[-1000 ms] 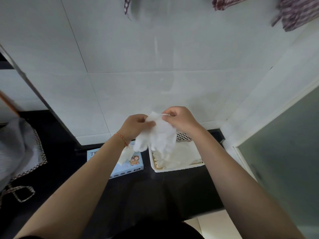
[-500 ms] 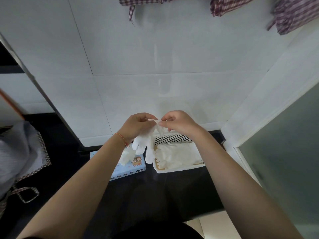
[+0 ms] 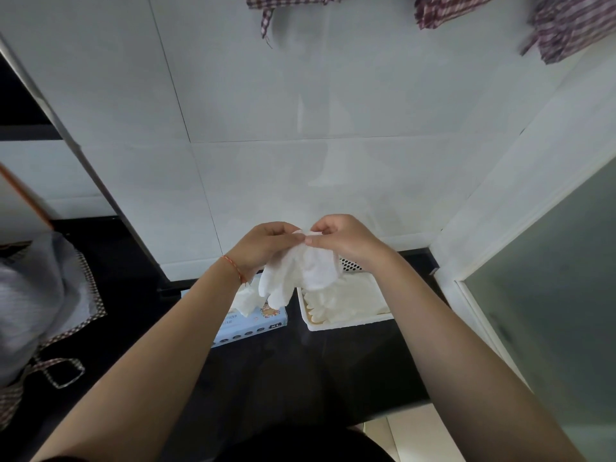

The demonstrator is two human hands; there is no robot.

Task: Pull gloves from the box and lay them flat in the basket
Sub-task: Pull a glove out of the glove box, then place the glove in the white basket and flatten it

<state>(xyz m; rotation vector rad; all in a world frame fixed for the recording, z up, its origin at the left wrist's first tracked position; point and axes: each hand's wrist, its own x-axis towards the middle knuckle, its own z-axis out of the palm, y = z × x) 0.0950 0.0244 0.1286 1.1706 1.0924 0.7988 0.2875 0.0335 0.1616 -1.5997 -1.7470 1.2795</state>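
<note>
A white glove [image 3: 300, 273] hangs from both my hands above the counter, fingers pointing down. My left hand [image 3: 266, 248] and my right hand [image 3: 343, 240] pinch its cuff side by side. Below on the right stands a white basket [image 3: 346, 325] with several white gloves lying in it. Left of the basket lies the light blue glove box [image 3: 263, 321], with another glove sticking out of its opening [image 3: 245, 300]. My left forearm hides part of the box.
The counter [image 3: 300, 371] is black and ends at a white tiled wall [image 3: 266, 161]. A grey cloth with checked trim [image 3: 40, 301] lies at the left. Checked cloths [image 3: 563, 28] hang above. A frosted glass panel [image 3: 560, 295] stands at the right.
The glove hangs wider and more spread than half a second ago. Both hands stay together at the cuff, slightly raised; the view has shifted a little.
</note>
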